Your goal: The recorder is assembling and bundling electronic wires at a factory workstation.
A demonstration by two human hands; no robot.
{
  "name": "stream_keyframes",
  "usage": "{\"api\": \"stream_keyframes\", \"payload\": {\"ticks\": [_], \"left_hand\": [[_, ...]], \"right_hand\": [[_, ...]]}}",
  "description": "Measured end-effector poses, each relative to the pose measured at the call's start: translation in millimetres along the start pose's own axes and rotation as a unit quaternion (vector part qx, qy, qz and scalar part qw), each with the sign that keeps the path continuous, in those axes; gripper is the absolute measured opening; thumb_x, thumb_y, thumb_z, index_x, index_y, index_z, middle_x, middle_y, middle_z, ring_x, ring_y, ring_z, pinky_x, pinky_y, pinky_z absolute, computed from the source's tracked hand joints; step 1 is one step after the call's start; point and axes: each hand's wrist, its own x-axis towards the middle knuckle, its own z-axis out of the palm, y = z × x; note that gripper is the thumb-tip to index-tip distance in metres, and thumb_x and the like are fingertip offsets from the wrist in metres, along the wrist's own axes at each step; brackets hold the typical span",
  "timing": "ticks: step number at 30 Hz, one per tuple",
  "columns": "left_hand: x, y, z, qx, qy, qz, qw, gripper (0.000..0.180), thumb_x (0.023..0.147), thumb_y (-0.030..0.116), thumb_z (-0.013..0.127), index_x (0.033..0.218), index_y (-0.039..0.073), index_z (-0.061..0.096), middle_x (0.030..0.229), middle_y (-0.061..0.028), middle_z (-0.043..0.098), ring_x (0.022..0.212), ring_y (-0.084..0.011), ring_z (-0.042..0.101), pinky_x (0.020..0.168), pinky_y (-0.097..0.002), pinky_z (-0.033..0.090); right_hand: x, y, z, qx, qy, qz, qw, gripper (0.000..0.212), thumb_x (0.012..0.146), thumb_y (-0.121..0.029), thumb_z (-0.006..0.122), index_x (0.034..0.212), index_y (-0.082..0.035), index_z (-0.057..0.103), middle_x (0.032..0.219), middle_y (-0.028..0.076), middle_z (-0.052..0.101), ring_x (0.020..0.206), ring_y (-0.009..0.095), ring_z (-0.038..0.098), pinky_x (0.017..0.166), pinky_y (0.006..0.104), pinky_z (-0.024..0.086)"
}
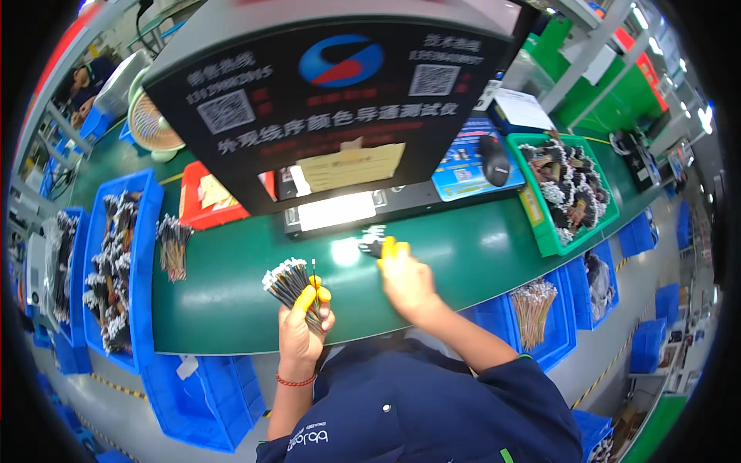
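Yellow-capped at the fingertips, your left hand [297, 333] clamps black, white-tipped wires [288, 282], lower ends hidden; your right hand [407, 282] partly covers a smaller white-tipped bunch [373, 241], its grip unreadable.

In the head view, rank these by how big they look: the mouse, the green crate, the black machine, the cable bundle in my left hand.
Largest to smallest:
Black machine
Green crate
Cable bundle in your left hand
Mouse
The machine seems close to the camera, which may exaggerate it.
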Motion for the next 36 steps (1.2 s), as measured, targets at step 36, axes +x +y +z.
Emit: {"api": "stream_keyframes", "payload": {"ticks": [36], "left_hand": [[45, -3, 8, 0.030, 0.036, -0.087, 0.995, 0.008, 0.078, 0.004, 0.056, 0.086, 0.001, 0.056, 0.076, -0.0081, 0.060, 0.064, -0.0132, 0.056, 0.051, -0.0226, 0.045]], "right_hand": [[59, -16, -3, 0.876, -0.192, 0.330, 0.296, 0.014, 0.084, -0.016, 0.050, 0.075, -0.005, 0.049, 0.063, 0.004, 0.051, 0.045, 0.009, 0.045, 0.033, 0.0174, 0.037]]}}
